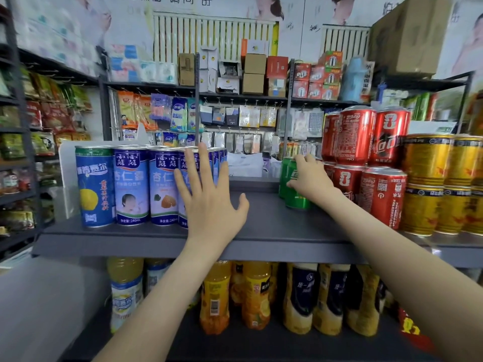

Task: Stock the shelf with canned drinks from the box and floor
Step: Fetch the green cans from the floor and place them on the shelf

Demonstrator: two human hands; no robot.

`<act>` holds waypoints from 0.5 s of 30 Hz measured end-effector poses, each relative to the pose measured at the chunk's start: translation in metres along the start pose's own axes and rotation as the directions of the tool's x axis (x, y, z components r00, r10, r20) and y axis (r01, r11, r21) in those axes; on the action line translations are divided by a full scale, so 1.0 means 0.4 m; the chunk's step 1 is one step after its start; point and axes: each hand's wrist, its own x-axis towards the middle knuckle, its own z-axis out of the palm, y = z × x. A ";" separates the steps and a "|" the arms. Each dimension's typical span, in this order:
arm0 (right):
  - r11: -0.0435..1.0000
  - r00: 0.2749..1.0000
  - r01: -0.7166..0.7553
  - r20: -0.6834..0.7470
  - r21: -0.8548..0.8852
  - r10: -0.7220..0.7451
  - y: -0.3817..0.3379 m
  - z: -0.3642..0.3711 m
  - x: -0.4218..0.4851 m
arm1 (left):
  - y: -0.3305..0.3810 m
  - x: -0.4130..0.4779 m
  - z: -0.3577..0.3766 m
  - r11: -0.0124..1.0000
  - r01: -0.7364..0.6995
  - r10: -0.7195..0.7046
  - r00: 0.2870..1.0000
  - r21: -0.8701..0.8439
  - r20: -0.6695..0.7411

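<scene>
Green can: the green can (pixel 297 201) stands upright on the right half of the shelf (pixel 271 228), with glossy green sides and a pale logo mostly hidden by fingers. It is just left of the red cans.
Second green can: a second green can (pixel 282 178) stands right behind it, slightly to the left.
Right hand: the right hand (pixel 309 176) reaches in from the near right, its fingers curled round the upper part of the nearer green can.
Left hand: the left hand (pixel 209 202) is flat, fingers straight and spread, holding nothing. It is raised in front of the rightmost near blue can; I cannot tell whether it touches.
Blue cans: tall blue cans (pixel 133 186) stand in rows on the left of the shelf, running towards the far edge.
Red cans: the red cans (pixel 366 152) are stacked two high on the right.
Gold cans: the gold cans (pixel 428 184) are also stacked two high, further right.
Surface: the shelf is dark grey and matt, with a flat front lip on the near side.
Open room: a bare strip of shelf lies between the blue and green cans, running from the near lip to the far edge.
Below: bottles (pixel 256 293) of yellow and orange drink fill the lower level.
Room: far racks (pixel 235 118) hold hanging packets, with small cartons on top, and a large cardboard box (pixel 410 32) sits high on the right.
</scene>
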 end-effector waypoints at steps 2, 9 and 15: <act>1.000 1.000 -0.011 0.010 0.008 0.011 0.013 0.004 0.006 | -0.001 0.001 0.001 1.000 -0.002 0.002 1.000 -0.003 -0.004; 0.998 0.999 -0.014 0.053 0.065 0.011 0.028 0.012 0.025 | -0.003 0.000 0.001 1.000 -0.001 0.001 1.000 -0.028 -0.009; 0.998 0.998 0.047 0.039 -0.031 -0.046 0.014 -0.001 -0.023 | -0.001 0.001 -0.005 0.999 0.003 -0.003 1.000 -0.051 0.005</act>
